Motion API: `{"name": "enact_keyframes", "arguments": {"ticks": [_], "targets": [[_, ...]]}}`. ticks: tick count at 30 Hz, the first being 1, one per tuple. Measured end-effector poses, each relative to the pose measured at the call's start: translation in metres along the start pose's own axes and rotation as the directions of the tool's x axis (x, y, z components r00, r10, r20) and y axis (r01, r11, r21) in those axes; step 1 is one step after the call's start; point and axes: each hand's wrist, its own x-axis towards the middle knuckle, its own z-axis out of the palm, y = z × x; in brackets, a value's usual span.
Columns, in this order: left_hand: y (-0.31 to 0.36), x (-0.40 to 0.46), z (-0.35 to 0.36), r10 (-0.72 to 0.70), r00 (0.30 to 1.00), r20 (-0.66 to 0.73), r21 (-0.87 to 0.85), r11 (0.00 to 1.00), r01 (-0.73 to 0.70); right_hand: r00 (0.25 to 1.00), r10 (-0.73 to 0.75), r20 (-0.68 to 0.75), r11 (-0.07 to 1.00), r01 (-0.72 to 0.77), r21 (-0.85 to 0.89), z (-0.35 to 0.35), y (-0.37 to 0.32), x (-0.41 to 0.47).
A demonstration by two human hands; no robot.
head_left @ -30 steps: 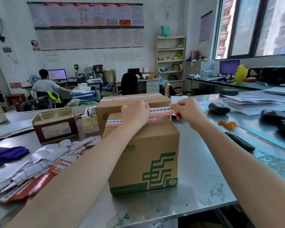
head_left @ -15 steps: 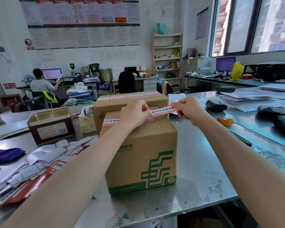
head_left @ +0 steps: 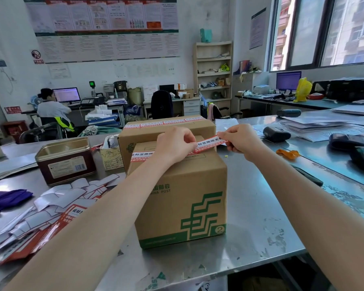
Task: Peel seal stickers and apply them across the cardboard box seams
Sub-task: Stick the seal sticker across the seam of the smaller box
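A brown cardboard box (head_left: 183, 196) with a green postal logo stands on the steel table in front of me. A red and white seal sticker (head_left: 210, 142) stretches above its top. My left hand (head_left: 173, 147) pinches the sticker's left end over the box top. My right hand (head_left: 239, 138) pinches the right end, just past the box's right edge. Another sticker (head_left: 140, 156) lies stuck on the top's left part. Behind stands a second box (head_left: 143, 135) with stickers along its top seam.
A pile of peeled backing strips and sticker sheets (head_left: 51, 204) lies at the left. A dark red tin (head_left: 65, 160) stands behind it. Handheld scanners (head_left: 276, 133) and papers lie on the right. A purple cloth (head_left: 6, 199) is at the far left. A person sits at a desk in the background.
Both hands have lifted slightly with the sticker pulled taut between them; my left hand went from pressing on the box top to pinching the sticker's end.
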Motion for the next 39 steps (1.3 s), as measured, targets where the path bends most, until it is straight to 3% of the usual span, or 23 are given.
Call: {"name": "enact_keyframes", "arguments": {"ticks": [16, 21, 23, 29, 34, 39], "targets": [[0.0027, -0.0013, 0.0003, 0.021, 0.996, 0.084, 0.017, 1.000, -0.023, 1.000, 0.000, 0.002, 1.000, 0.000, 0.011, -0.0002, 0.0021, 0.0001], [0.0035, -0.0023, -0.0010, -0.029, 0.986, -0.163, -0.086, 0.996, 0.015, 1.000, 0.012, -0.003, 1.000, -0.012, 0.000, 0.0009, 0.0019, 0.0012], [0.0036, -0.0048, -0.0023, -0.028, 0.982, -0.188, -0.103, 0.995, 0.008, 1.000, 0.012, -0.001, 1.000, -0.012, 0.000, 0.0011, 0.0018, 0.0011], [0.0068, -0.0068, 0.0016, 0.083, 0.995, -0.047, -0.046, 0.995, -0.085, 1.000, 0.008, 0.004, 1.000, -0.008, -0.008, 0.0012, 0.0016, 0.0009], [0.0038, -0.0047, 0.0063, 0.080, 0.992, 0.093, 0.003, 0.997, -0.081, 1.000, 0.009, 0.008, 1.000, -0.008, -0.003, 0.0008, 0.0028, 0.0006], [0.0084, -0.0071, 0.0022, 0.193, 0.966, -0.172, -0.066, 0.976, -0.207, 1.000, 0.021, -0.001, 1.000, -0.021, -0.013, 0.0014, 0.0040, 0.0017]]}}
